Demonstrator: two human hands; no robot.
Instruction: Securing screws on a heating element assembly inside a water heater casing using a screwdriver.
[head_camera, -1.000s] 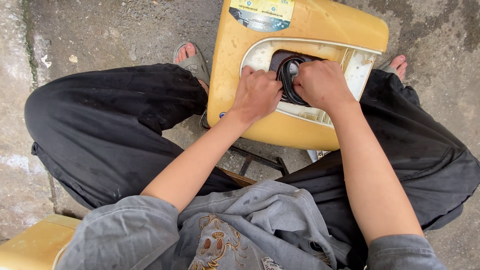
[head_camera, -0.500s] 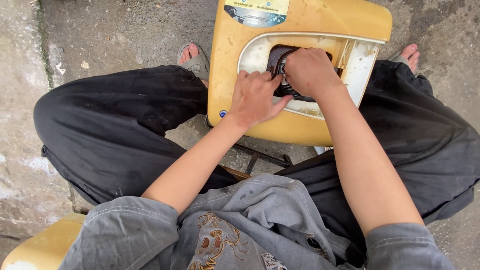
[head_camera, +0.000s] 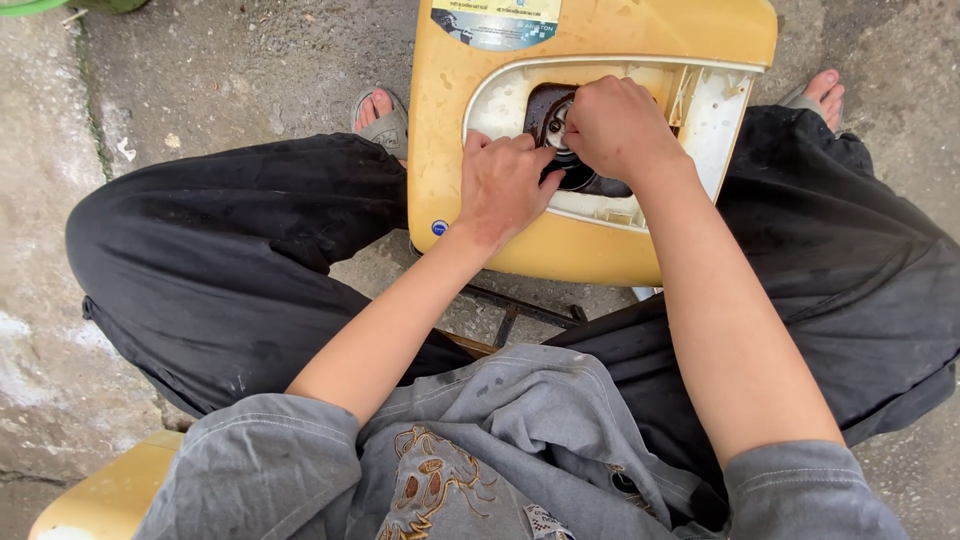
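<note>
A yellow plastic appliance casing (head_camera: 470, 130) stands between my knees, with a pale recessed opening (head_camera: 705, 105) in its face. Inside the opening sits a dark round part (head_camera: 548, 110) with a metal centre. My left hand (head_camera: 505, 185) rests flat on the casing's lower rim, fingers at the edge of the recess. My right hand (head_camera: 620, 130) is curled over the dark round part and grips it; most of that part is hidden beneath the fingers.
I sit low with black trousers (head_camera: 240, 270) spread to both sides and sandalled feet (head_camera: 382, 118) on rough concrete ground (head_camera: 230, 70). A dark metal frame (head_camera: 520, 310) lies under the casing. Another yellow object (head_camera: 100, 495) shows at the lower left.
The view has shifted, so the casing sits higher in frame. My right hand has moved further over the dark round part, and my left hand has slid toward the recess.
</note>
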